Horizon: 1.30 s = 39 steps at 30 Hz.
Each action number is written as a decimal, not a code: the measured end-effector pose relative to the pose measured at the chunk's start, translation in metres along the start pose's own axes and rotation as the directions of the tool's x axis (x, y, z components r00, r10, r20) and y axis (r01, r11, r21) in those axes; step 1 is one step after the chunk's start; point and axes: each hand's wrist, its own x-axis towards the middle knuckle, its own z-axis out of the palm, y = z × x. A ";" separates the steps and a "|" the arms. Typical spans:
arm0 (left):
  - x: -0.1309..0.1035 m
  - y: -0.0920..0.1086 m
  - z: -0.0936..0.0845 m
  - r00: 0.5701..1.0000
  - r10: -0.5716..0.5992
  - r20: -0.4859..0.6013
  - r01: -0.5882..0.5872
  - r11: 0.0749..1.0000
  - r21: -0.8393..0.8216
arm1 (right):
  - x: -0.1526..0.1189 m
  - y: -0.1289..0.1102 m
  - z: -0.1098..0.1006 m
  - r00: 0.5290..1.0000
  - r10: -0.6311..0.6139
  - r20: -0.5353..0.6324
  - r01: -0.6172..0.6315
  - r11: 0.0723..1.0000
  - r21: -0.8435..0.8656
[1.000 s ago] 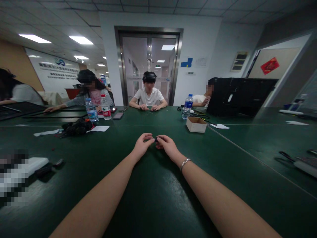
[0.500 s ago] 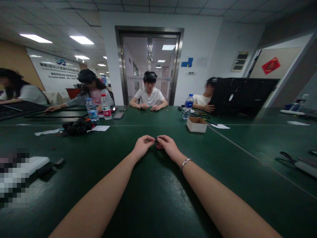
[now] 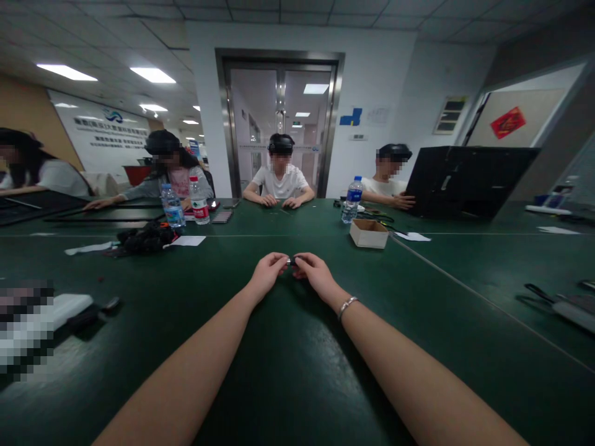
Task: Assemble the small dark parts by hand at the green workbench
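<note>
Fingertip to fingertip above the green table, my two hands meet around a small dark piece with a bright, metal-looking end. My left hand pinches its shiny left end between thumb and fingers. From the other side my right hand pinches the black end, with a silver bracelet at that wrist. The piece is mostly hidden by my fingers and too small to name its kind.
Beyond my hands stand an open cardboard box and water bottles. A black cable bundle lies at left, white paper beside it. Across the table sit several people; one holds a large black panel.
A bright end of the small piece now shows between my fingertips, and my left fingers have shifted slightly left. At right, the co-worker's black panel has moved right and tilted.
</note>
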 end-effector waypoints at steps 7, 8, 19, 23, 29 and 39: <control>-0.004 0.004 -0.002 0.998 0.066 0.011 -0.066 0.996 0.063 | 0.001 0.002 -0.001 1.000 0.009 0.008 -0.009 1.000 -0.005; -0.004 0.003 -0.003 0.997 0.073 0.016 -0.074 0.995 0.063 | 0.001 0.002 -0.001 1.000 0.013 0.005 -0.013 1.000 -0.005; -0.003 0.002 -0.003 0.996 0.085 0.030 -0.088 0.992 0.087 | -0.001 0.000 0.000 1.000 0.003 0.017 -0.003 1.000 0.000; -0.005 0.004 -0.002 0.997 0.076 0.025 -0.078 0.993 0.091 | 0.000 0.001 -0.001 1.000 0.002 0.015 -0.002 1.000 -0.005; -0.004 0.004 0.000 0.999 0.049 0.018 -0.050 0.998 0.039 | 0.001 0.000 0.000 1.000 0.020 0.011 -0.020 1.000 -0.008; -0.001 0.001 -0.001 1.000 -0.009 -0.008 0.008 0.999 -0.044 | 0.000 0.000 0.000 1.000 0.003 0.005 -0.003 1.000 0.003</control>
